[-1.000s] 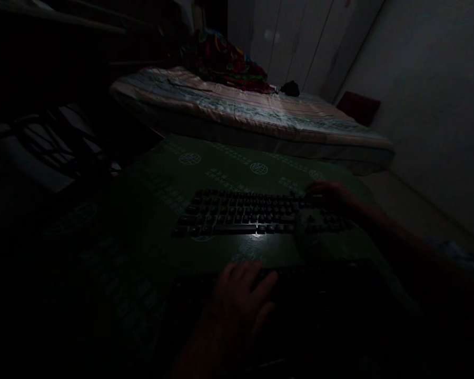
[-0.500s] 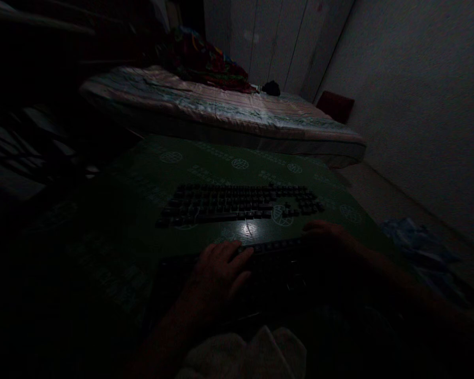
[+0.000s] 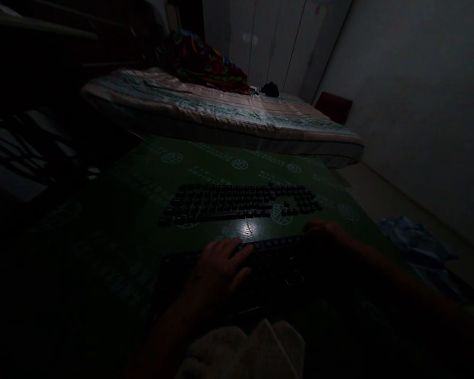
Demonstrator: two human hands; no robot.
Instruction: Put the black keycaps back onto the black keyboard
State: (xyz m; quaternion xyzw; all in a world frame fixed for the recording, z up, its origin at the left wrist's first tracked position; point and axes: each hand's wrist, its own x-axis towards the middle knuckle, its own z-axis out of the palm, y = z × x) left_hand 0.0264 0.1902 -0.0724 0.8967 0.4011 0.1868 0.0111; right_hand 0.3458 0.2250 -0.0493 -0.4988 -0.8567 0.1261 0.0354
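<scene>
A dark keyboard (image 3: 274,271) lies near the front edge of a green table (image 3: 122,184), its outline partly lost in shadow. My left hand (image 3: 219,266) rests over its left and middle part, fingers stretched out and apart, the fingertips near its back edge. At the keyboard's right end is my right hand (image 3: 327,234). The back of that hand shows faintly, while its fingers are mostly lost in the dark. Farther back, loose black keycaps (image 3: 237,199) are set out in rows like a keyboard layout, with the green surface showing between some of them.
Beyond the table stands a bed (image 3: 237,113) with a striped cover and a dark red patterned blanket (image 3: 209,63). Pale cloth (image 3: 245,350) shows at the near edge, close to my arms. Bluish cloth (image 3: 414,242) lies on the floor at right. The room is very dim.
Both hands stay nearly where they were on the keyboard. The view has shifted very slightly; nothing has visibly been picked up or put down.
</scene>
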